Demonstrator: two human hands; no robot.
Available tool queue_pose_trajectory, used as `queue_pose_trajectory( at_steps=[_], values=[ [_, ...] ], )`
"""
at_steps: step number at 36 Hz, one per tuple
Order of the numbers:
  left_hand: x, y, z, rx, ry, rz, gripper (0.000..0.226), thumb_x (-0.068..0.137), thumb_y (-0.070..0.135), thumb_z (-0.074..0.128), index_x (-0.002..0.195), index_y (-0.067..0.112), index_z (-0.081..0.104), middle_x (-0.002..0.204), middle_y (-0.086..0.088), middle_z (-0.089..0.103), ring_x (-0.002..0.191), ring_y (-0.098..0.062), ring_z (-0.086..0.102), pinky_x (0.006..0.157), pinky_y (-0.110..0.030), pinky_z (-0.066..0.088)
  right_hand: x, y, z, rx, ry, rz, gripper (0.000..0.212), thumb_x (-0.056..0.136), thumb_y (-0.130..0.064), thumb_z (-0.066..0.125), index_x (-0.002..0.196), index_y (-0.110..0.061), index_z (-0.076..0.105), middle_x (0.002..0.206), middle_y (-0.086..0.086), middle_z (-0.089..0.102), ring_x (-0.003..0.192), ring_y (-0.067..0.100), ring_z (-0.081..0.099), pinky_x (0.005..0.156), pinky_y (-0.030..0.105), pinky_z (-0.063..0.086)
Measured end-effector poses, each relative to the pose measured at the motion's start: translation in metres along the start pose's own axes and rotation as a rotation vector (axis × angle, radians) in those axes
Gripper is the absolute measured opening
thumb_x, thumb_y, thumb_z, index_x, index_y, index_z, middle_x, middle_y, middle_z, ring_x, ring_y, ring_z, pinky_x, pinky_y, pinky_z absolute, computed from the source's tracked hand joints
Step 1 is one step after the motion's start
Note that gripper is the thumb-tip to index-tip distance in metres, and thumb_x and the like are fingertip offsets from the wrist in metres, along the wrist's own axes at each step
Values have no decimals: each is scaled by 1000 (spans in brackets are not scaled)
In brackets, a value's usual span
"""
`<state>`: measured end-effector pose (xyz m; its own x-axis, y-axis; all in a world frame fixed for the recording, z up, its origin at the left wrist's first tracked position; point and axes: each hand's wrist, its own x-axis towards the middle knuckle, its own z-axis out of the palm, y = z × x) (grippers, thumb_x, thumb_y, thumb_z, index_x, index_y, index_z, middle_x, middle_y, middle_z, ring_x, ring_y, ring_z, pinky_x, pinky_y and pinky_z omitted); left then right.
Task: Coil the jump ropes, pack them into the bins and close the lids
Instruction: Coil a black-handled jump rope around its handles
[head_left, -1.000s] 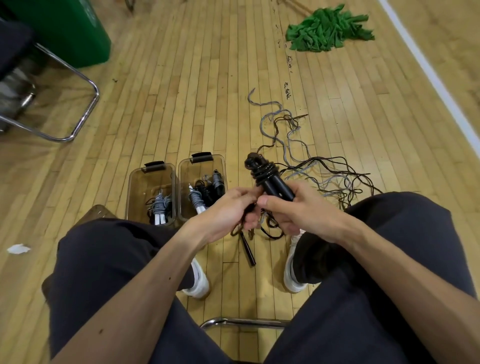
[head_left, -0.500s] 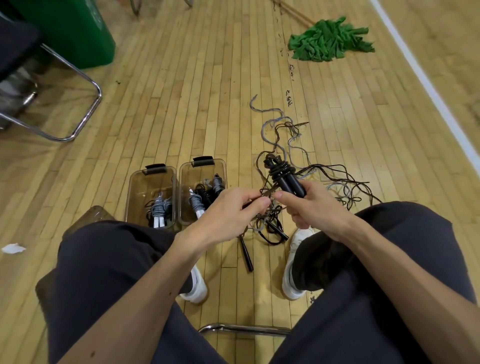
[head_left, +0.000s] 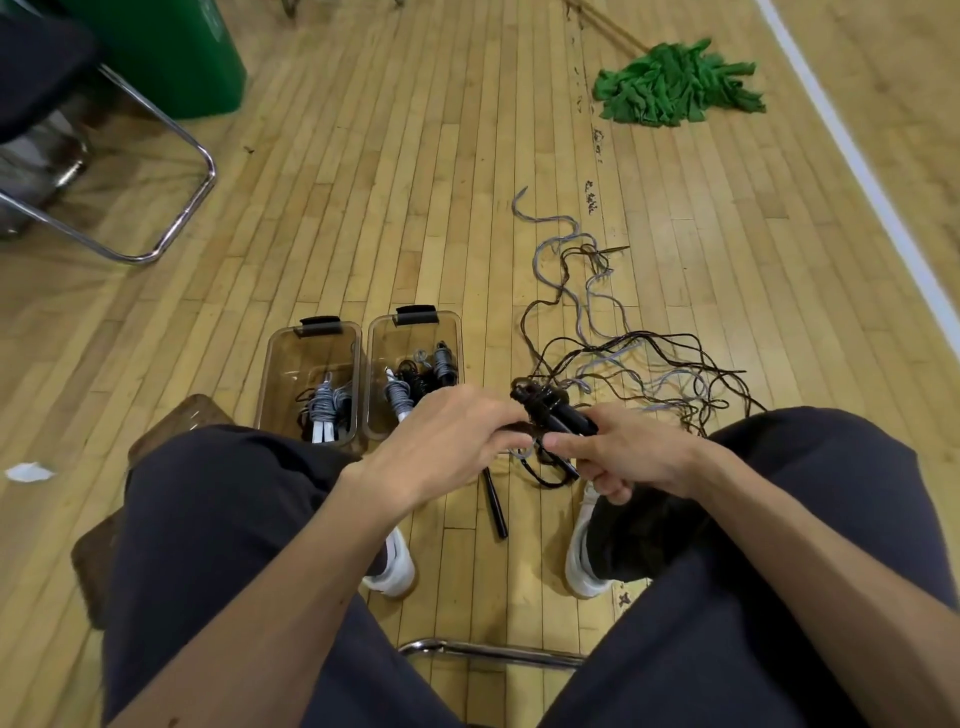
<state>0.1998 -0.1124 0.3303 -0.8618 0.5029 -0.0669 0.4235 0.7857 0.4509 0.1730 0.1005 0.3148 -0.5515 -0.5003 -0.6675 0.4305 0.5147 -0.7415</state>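
1. Right hand (head_left: 623, 457) grips the paired black handles of a black jump rope (head_left: 550, 413), with its cord wound round their far end.
2. Left hand (head_left: 441, 447) meets it, fingertips pinching the same rope's cord right at the handles. The hands are together above the wooden floor (head_left: 415, 182), between the knees.
3. A loose loop and one black handle (head_left: 496, 506) hang below the hands.
4. Two clear plastic bins sit side by side, touching, on the floor by the left knee, both with lids off.
5. Left bin (head_left: 311, 353) holds a grey coil with white handles.
6. Right bin (head_left: 410, 338) holds grey and black coils.
7. A tangle of loose black and grey ropes (head_left: 649, 364) lies on the floor beyond the right knee.
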Motion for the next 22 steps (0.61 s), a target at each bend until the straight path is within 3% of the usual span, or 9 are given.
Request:
queue_pose_trajectory(
  at_steps=[3, 9, 17, 22],
  values=[
    [1, 0, -1, -62, 19, 27, 22, 97, 34, 61, 100, 18, 74, 85, 13, 61, 83, -9, 56, 76, -30, 47, -2, -3, 0, -6, -60, 47, 29, 100, -33, 61, 94, -12, 43, 58, -4, 37, 47, 10, 33, 44, 22, 34],
    [4, 2, -1, -201, 39, 42, 15, 88, 32, 72, 92, 19, 78, 78, 19, 56, 76, -4, 54, 71, -30, 47, -7, -5, 1, -80, -184, 123, 34, 99, -37, 61, 88, -12, 42, 56, -3, 34, 45, 10, 32, 41, 21, 33],
    [10, 8, 2, -453, -24, -77, 19, 70, 30, 89, 80, 17, 78, 76, 9, 66, 70, -6, 58, 64, -17, 41, -15, -2, 6, -247, -278, 179, 30, 99, -36, 61, 85, -13, 47, 60, -2, 40, 46, 9, 36, 41, 19, 35],
    [12, 12, 2, -551, -117, -141, 18, 68, 29, 90, 79, 20, 79, 79, 7, 69, 72, -3, 59, 67, -20, 47, -18, -1, 8, -297, -350, 172, 26, 101, -33, 60, 88, -14, 48, 59, -2, 40, 44, 10, 36, 40, 18, 35]
  ],
)
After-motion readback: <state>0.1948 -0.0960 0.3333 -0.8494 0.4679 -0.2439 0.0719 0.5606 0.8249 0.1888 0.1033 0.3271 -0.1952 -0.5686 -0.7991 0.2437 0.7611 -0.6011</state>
